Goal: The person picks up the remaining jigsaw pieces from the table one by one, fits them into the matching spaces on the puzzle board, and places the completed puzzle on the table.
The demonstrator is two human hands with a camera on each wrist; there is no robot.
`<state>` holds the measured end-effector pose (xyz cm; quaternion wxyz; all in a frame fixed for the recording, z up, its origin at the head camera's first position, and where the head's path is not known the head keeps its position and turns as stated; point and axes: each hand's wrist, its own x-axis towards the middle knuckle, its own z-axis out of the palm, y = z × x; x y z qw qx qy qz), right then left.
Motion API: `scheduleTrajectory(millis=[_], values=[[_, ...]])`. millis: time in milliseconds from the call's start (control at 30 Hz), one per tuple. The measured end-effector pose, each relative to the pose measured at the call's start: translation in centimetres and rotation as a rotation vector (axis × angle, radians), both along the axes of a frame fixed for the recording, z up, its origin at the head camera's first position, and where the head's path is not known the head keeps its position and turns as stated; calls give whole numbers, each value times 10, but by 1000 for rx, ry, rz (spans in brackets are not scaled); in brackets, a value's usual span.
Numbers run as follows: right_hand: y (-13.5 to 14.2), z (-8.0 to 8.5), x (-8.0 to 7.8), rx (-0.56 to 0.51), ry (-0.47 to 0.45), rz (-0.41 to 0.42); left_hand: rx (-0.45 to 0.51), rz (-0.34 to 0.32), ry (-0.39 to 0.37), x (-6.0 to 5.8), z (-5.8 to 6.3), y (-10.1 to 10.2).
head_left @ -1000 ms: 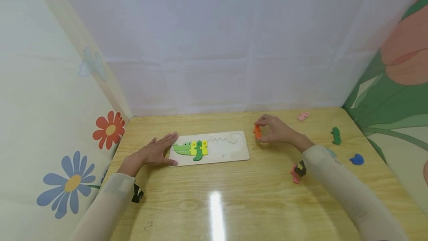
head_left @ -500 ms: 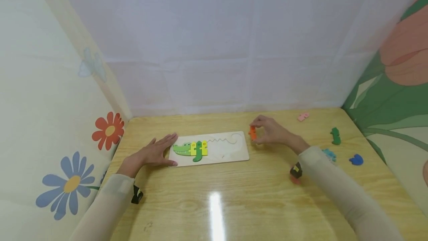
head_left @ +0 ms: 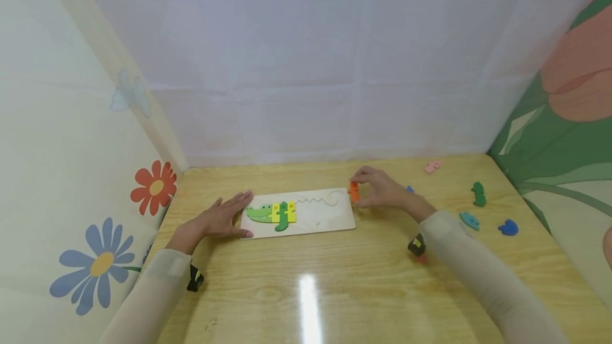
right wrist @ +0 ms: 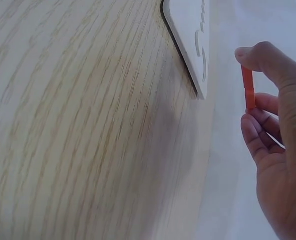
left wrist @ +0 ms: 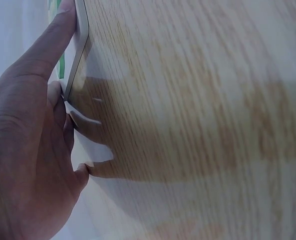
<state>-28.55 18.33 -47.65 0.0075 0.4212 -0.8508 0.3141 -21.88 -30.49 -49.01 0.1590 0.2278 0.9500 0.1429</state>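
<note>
On the far left, a pale wall sheet carries a printed blue flower (head_left: 92,264) and a red flower (head_left: 154,188). The person's left hand (head_left: 221,215) comes in from a cream sleeve (head_left: 160,285), palm down with thumb and fingers spread, bracing the left end of a pale puzzle board (head_left: 330,216) that lies flat on the wood-grain counter (head_left: 268,291); the thumb rests at its near corner, the fingertips at the far one.

In the board's left half sit a green crocodile head (head_left: 260,213), a yellow piece (head_left: 275,213), a green leg piece (head_left: 283,220) and a second yellow piece (head_left: 292,212), side by side. Small round marks on them are too tiny to read. To their right, the bare wood shows a zigzag line ending in a curl.

At the board's right end, the right hand (head_left: 382,189) pinches an orange piece (head_left: 354,192) between thumb and fingers, holding it up off the counter.

Farther right lie a reddish piece (head_left: 421,260), mostly hidden beneath a dark wrist device (head_left: 417,246), then a pink piece (head_left: 432,166), a light-blue piece (head_left: 470,221), a dark-green piece (head_left: 479,194) and a blue piece (head_left: 508,227), all well apart from the board.
</note>
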Motion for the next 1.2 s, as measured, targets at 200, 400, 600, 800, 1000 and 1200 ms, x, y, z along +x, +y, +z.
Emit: scheduleTrajectory(millis=[200,400,600,800,1000,1200], values=[[-6,-2,-1,15,29,3,10,4,-2,1,0,0],[-11,-4,-1,-9,40,24,12,7,-6,2,0,0],[-16,-2,2,18,-3,3,11,6,-9,1,1,1],[-23,1,5,34,-17,-6,4,6,-15,0,3,2],[-30,1,5,52,-19,-18,2,4,-14,-1,3,2],[-37,-1,5,52,-24,-10,-2,5,-17,0,2,1]])
